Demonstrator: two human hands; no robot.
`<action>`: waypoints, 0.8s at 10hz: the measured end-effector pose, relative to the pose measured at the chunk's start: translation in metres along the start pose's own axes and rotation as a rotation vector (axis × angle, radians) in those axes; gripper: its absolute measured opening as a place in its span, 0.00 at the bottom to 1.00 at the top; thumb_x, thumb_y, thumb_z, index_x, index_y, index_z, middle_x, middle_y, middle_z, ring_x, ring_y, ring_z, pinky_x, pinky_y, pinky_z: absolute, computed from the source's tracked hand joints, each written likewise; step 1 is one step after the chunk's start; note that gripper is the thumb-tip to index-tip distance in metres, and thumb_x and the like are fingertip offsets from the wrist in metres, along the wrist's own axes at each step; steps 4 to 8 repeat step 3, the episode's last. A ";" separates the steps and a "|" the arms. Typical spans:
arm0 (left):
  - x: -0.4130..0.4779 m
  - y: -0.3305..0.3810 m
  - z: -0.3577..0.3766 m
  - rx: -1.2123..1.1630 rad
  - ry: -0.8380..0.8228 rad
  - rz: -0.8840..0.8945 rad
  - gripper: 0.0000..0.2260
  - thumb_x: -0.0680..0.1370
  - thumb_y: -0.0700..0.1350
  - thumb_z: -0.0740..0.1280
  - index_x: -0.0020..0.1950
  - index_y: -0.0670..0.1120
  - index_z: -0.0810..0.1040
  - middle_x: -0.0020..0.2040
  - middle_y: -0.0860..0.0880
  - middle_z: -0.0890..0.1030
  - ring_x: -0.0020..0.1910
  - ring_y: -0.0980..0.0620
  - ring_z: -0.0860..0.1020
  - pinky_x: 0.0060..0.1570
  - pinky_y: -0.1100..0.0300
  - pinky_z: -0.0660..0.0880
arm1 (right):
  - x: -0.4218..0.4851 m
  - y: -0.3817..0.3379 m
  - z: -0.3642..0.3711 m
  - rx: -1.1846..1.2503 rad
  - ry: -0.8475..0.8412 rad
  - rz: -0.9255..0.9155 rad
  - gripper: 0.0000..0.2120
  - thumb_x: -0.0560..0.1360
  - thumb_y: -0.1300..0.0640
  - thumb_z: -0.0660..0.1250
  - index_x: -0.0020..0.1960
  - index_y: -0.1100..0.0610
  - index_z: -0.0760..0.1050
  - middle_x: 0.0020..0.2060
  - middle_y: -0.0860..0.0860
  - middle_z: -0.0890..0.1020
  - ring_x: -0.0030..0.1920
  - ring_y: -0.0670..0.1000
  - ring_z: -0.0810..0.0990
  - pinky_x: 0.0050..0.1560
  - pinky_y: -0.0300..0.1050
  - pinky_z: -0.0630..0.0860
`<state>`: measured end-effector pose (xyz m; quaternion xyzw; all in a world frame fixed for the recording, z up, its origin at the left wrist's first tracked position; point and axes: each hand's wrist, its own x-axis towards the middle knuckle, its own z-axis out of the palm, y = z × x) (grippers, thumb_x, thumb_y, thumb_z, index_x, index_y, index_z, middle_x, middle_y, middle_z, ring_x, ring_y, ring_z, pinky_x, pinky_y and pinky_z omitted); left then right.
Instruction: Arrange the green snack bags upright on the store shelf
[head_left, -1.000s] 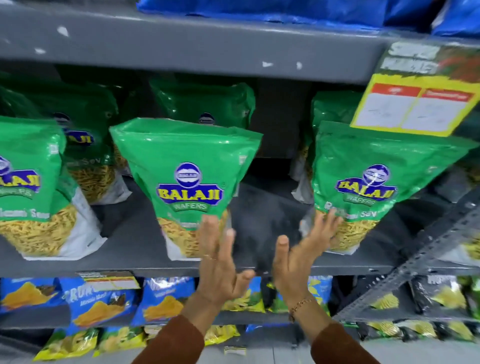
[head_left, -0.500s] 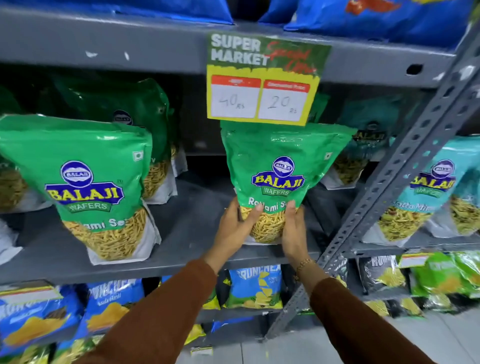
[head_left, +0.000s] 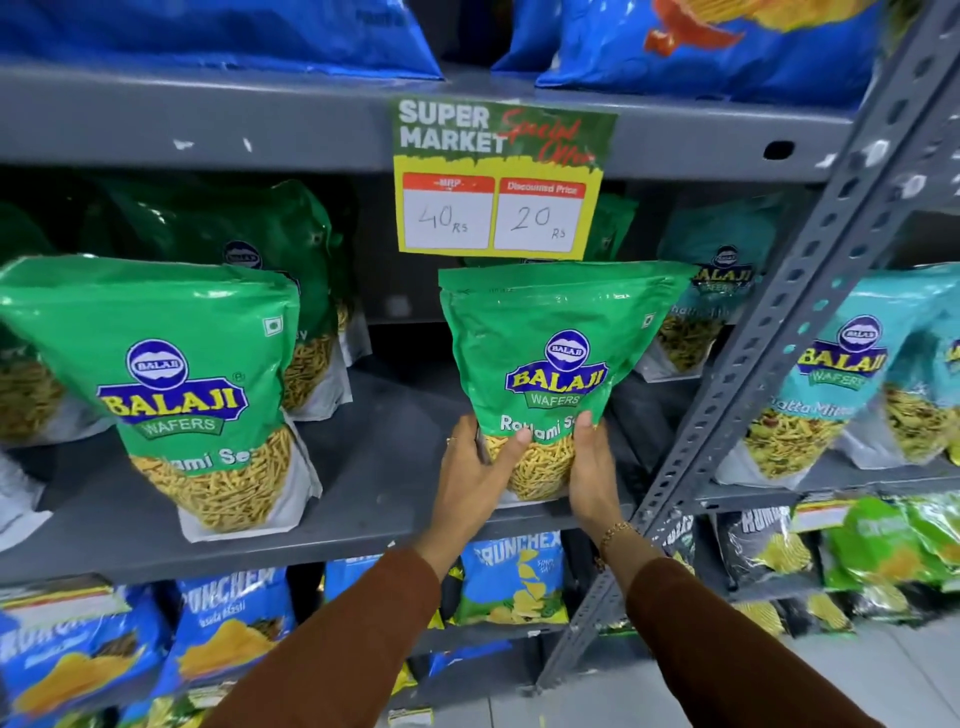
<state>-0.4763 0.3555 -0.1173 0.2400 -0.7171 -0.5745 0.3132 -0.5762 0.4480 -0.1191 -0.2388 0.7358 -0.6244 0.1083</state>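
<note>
Head view, only one available. Both hands are on the glossy green plastic Balaji snack pouch (head_left: 550, 364) at the front edge of the grey metal shelf (head_left: 395, 467), directly under the yellow-and-green paper price sign (head_left: 498, 176). Left hand (head_left: 475, 467) is clamped on the pouch's lower left side, thumb over the front, fingers wrapped behind. Right hand (head_left: 589, 467) is clamped on the lower right side, thumb tip on the front face. The pouch stands upright, base at or just above the shelf lip; I can't tell whether it bears weight yet.

A second green Balaji pouch (head_left: 176, 384) stands upright to the left, well apart, with more green pouches behind both in shadow.

Risks as I see them:
- Grip is low and the wide top is unsupported, so the pouch could flop forward or back on release if the base gusset isn't flat.
- Base sits close to the front lip; a slightly forward release tips it off the shelf.
- Top edge is just below the price sign; lifting the pouch would snag or bend it.
- Slotted grey steel upright post (head_left: 779, 364) is just right of the right wrist; a sideways shift risks a knock.
- Pushing it deep could topple the back-row pouches.
</note>
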 end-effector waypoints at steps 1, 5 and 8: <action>-0.016 0.001 -0.021 0.021 -0.062 0.017 0.20 0.67 0.74 0.61 0.55 0.71 0.67 0.57 0.62 0.77 0.57 0.67 0.74 0.58 0.55 0.74 | -0.028 -0.013 0.018 0.001 0.113 0.013 0.33 0.69 0.24 0.48 0.63 0.44 0.66 0.51 0.34 0.76 0.56 0.40 0.76 0.48 0.32 0.67; -0.025 0.008 -0.021 0.041 -0.063 0.049 0.36 0.67 0.77 0.47 0.71 0.64 0.43 0.77 0.58 0.48 0.76 0.55 0.47 0.75 0.44 0.51 | -0.056 -0.021 0.029 -0.125 0.376 -0.116 0.46 0.71 0.26 0.45 0.72 0.63 0.57 0.73 0.61 0.62 0.74 0.56 0.57 0.73 0.58 0.55; -0.025 0.008 -0.021 0.041 -0.063 0.049 0.36 0.67 0.77 0.47 0.71 0.64 0.43 0.77 0.58 0.48 0.76 0.55 0.47 0.75 0.44 0.51 | -0.056 -0.021 0.029 -0.125 0.376 -0.116 0.46 0.71 0.26 0.45 0.72 0.63 0.57 0.73 0.61 0.62 0.74 0.56 0.57 0.73 0.58 0.55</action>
